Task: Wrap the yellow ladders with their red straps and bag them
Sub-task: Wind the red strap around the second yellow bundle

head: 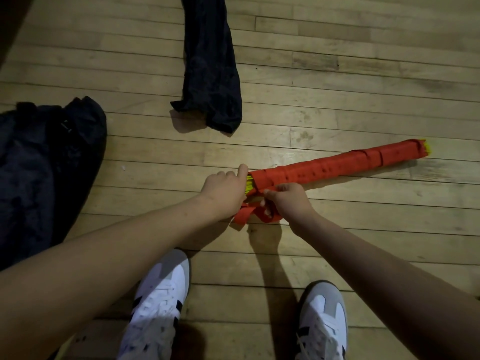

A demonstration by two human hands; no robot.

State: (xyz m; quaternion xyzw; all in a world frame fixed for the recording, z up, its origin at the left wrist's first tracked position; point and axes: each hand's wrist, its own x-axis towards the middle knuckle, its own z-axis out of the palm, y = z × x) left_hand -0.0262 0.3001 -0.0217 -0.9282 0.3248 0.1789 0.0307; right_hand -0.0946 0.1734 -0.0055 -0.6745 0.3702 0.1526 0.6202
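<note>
A long bundle of yellow ladder rungs (248, 183) lies on the wooden floor, wound almost end to end in red strap (337, 163). Yellow tips show at both ends. My left hand (224, 189) holds the near left end of the bundle, its index finger laid over the top. My right hand (288, 197) pinches the loose red strap tail (244, 215) just under that end; the tail loops on the floor below my hands. A narrow black bag (210, 74) lies flat on the floor beyond the bundle.
A larger dark bag (46, 167) is heaped on the floor at the left. My two white and grey shoes (161, 302) stand just below the hands. Bare floorboards (363, 74) stretch to the right and far side.
</note>
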